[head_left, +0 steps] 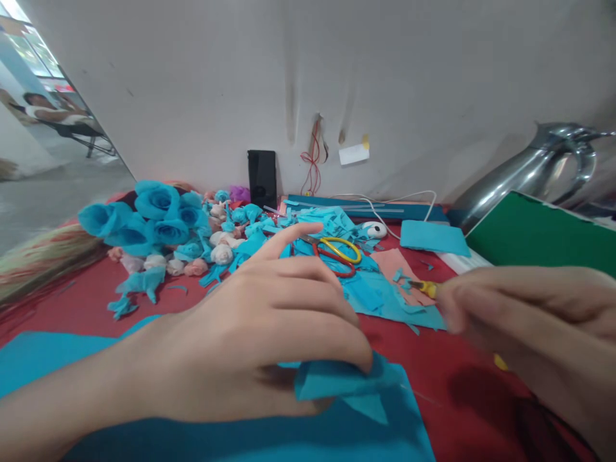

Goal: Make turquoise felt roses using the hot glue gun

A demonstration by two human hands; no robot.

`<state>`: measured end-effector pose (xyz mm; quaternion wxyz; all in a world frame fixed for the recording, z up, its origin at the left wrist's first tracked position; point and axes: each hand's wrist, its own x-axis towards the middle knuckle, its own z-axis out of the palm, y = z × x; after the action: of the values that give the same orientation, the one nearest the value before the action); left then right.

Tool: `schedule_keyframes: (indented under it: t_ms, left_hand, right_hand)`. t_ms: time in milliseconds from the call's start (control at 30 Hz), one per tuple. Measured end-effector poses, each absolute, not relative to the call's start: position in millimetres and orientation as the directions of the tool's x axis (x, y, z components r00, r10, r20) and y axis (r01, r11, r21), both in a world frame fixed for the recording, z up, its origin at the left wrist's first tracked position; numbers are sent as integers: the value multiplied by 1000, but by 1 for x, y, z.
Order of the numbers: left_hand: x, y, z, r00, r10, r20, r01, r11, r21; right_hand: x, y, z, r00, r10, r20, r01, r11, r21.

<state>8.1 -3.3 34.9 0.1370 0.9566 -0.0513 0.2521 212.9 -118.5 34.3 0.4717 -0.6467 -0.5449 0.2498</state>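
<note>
A pale grey wall (385,77) backs a table under a red cloth (462,378), littered with blue offcuts, and the scissors (337,253) with one yellow and one red loop lie near the middle of it. Nearer the camera than the scissors, the left hand (250,333) rests palm down, thumb and fingertips pinched shut on a folded blue piece (346,385). The fold juts out just past the fingertips, on the side towards the right hand, and lies on a large blue sheet (289,443) that spreads under the wrist. The forefinger sticks up towards the scissors, apart from the pinch. To the right of the scissors and nearer, the right hand (529,321) is blurred, its fingers curled closed around a yellow-handled tool (426,287) whose tip points back at the scissors above a pink sheet (394,263). Left of the scissors sits a heap of blue paper roses (154,218). Behind them a dark phone (262,178) leans on the wall. Far right of the scissors stand a green sheet (539,237) and a steel jug (534,167).
</note>
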Motion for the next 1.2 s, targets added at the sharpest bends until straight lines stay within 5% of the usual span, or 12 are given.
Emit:
schedule_keyframes:
  t_ms: [133, 233, 533, 867, 1200]
  left_hand:
    - [10, -4, 33, 874, 0, 486, -143, -956, 257]
    - [11, -4, 34, 892, 1, 453, -152, -942, 301]
    - [11, -2, 34, 888, 17, 460, -164, -922, 351]
    - [12, -3, 33, 887, 22, 461, -144, -936, 322]
    - [11, -4, 33, 883, 22, 469, -157, -927, 339]
  right_hand:
    - [220, -108, 37, 347, 934, 81, -116, 128, -985]
    - [227, -96, 35, 330, 944, -12, -271, 83, -959]
    - [237, -86, 29, 377, 921, -98, 20, -114, -993]
    - [239, -94, 32, 613, 789, 38, 262, -158, -952]
    - [251, -88, 27, 520, 853, -33, 394, -275, -877]
